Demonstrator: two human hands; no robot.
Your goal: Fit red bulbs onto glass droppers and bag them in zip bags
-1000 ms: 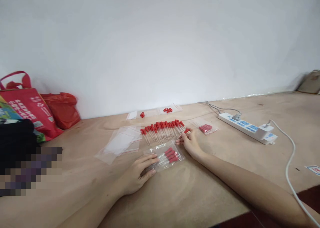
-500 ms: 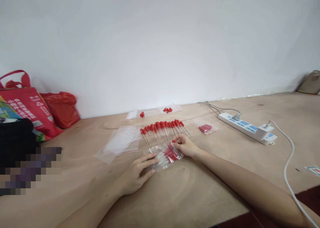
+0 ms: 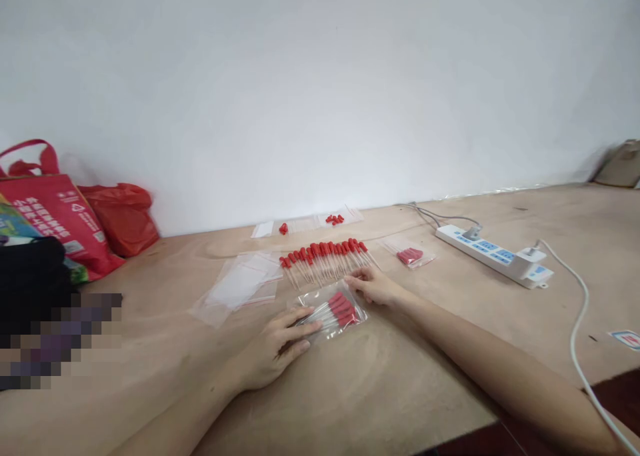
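A clear zip bag [image 3: 359,315] lies on the table with several droppers [image 3: 342,309] inside, their red rubber bulbs to the right and their pale stems to the left. My left hand [image 3: 281,346] holds the bag's left end, its fingers over the stems and its thumb at the near side. At the far right corner, the fingers of my right hand [image 3: 373,287] are pinched together on the bag's edge. Just beyond both hands is a row of loose droppers [image 3: 323,251], bulbs pointing away from me.
Flat plastic bags [image 3: 240,284] are spread to the left. A filled bag of droppers [image 3: 411,256] lies right, before a white power strip [image 3: 493,254] with cables. Loose red bulbs [image 3: 335,220] sit near the wall. A red tote bag [image 3: 60,216] stands far left.
My right hand has shifted from over the red bulbs to the bag's far right corner. The bulbs now show lined up inside the bag. My left hand has hardly moved.
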